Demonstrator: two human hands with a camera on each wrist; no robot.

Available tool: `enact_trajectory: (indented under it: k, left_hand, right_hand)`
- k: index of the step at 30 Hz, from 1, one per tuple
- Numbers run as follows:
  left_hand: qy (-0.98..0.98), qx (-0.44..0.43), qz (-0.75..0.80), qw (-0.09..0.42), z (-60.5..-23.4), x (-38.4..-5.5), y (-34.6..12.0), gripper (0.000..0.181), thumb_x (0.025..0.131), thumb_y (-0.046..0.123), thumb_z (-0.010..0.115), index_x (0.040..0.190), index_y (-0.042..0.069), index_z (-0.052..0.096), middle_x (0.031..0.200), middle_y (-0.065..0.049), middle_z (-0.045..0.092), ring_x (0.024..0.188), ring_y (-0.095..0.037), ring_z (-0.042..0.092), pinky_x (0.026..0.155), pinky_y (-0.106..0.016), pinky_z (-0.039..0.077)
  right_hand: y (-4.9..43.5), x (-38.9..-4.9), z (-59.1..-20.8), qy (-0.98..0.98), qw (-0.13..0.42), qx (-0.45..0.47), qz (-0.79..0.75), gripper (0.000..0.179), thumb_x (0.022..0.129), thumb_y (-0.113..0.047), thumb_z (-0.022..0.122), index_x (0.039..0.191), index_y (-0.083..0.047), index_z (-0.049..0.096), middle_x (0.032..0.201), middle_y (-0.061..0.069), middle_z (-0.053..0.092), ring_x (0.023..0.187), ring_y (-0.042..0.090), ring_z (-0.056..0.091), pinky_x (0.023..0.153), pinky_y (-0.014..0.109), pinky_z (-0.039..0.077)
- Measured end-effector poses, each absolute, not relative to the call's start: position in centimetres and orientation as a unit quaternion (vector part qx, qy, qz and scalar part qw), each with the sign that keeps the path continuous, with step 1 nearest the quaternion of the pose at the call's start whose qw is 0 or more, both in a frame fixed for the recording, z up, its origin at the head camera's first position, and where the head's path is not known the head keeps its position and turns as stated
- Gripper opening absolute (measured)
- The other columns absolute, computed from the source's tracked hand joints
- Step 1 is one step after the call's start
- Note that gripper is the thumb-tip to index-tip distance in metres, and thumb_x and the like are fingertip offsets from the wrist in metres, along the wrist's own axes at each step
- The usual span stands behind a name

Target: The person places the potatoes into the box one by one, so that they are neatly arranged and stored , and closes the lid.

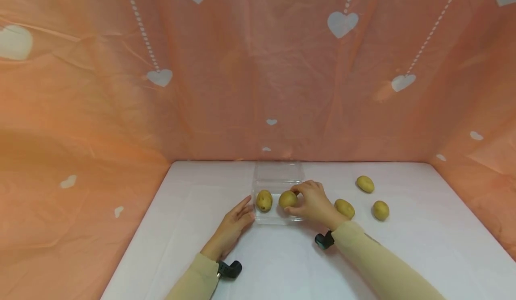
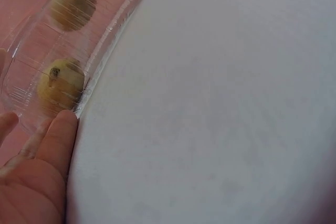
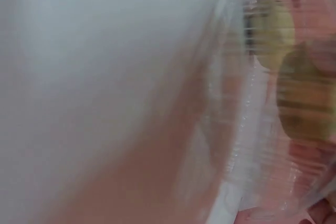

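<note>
A clear plastic clamshell box [image 1: 274, 220] lies on the white table with its lid [image 1: 279, 171] folded back. Inside, toward the left, sits one potato [image 1: 264, 201]; the left wrist view shows this potato [image 2: 62, 85] through the box wall. My right hand [image 1: 316, 203] reaches into the box's right part and grips a second potato [image 1: 287, 199] between thumb and fingers. In the right wrist view that potato [image 3: 304, 98] is blurred behind the plastic. Against the box's left side rests my left hand [image 1: 231, 228], its fingers extended and touching the wall.
Right of the box lie three loose potatoes: one [image 1: 344, 208] beside my right wrist, one [image 1: 380, 210] farther right, and one [image 1: 365, 184] toward the back. An orange curtain with white hearts [image 1: 258, 89] hangs behind the white table [image 1: 282, 264] and at both sides.
</note>
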State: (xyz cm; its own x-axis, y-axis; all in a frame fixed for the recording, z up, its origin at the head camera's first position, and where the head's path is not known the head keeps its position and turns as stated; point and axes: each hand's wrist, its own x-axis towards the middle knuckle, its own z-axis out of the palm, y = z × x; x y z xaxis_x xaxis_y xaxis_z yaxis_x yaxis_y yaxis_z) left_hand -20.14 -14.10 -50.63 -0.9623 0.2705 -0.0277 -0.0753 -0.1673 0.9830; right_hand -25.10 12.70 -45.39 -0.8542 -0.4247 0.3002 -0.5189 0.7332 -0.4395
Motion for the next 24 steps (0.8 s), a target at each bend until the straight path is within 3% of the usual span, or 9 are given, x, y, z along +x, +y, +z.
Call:
enact_trajectory:
  k: [12,24]
  left_hand:
    - [0.644,0.083,0.751,0.116,-50.7,-20.1,-14.2,0.065,0.097,0.013,0.059,0.153,0.009,0.028,0.148,-0.027,0.033,0.137,-0.033,0.032,0.108,-0.034,0.036]
    - [0.641,0.079,0.754,0.117,-51.1,-20.3,-14.2,0.064,0.097,0.011,0.059,0.153,0.011,0.028,0.148,-0.026,0.035,0.136,-0.031,0.034,0.107,-0.032,0.036]
  right_hand:
    - [11.2,-26.3,-45.5,-0.945,0.017,0.242,0.218,0.047,0.071,-0.042,0.085,0.105,-0.013,0.070,0.096,-0.008,0.064,0.100,0.017,0.047,0.103,0.049,0.018]
    - [10.7,-25.8,-45.4,-0.961,0.065,0.198,0.183,0.037,0.070,-0.043,0.084,0.092,-0.015,0.073,0.079,-0.012,0.064,0.091,0.019,0.051,0.098,0.051,0.022]
